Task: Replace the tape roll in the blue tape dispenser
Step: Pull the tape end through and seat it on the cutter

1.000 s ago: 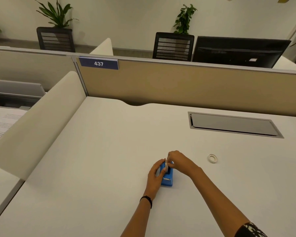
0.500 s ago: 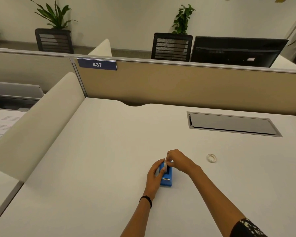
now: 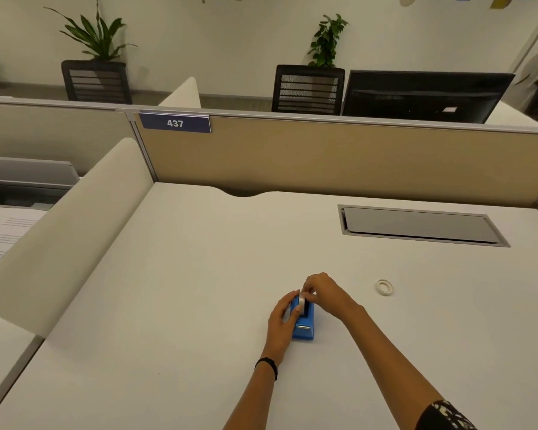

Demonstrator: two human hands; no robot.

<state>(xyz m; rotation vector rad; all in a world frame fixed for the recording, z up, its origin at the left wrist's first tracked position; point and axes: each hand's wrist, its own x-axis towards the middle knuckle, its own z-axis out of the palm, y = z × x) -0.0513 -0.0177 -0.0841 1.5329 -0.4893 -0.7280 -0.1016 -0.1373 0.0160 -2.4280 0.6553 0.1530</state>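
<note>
A person's left hand [image 3: 281, 321] grips a blue plastic tape dispenser [image 3: 305, 325] on a white desk [image 3: 184, 290]; right hand [image 3: 326, 293] pinches a white tape roll [image 3: 302, 302] upright in it

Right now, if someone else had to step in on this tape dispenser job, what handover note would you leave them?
Left hand: wrapped around the left side of the blue tape dispenser, steadying it on the desk.
Right hand: pinching the white tape roll from above, at the dispenser's slot.
Small ring: lies flat on the desk to the right, apart from both hands; it looks like the spent core.
Done: apparently the old roll is out and the new one is at the slot.
Left: whether the roll is fully seated cannot be told; press it home, then feed the tape end to the cutter.
</note>
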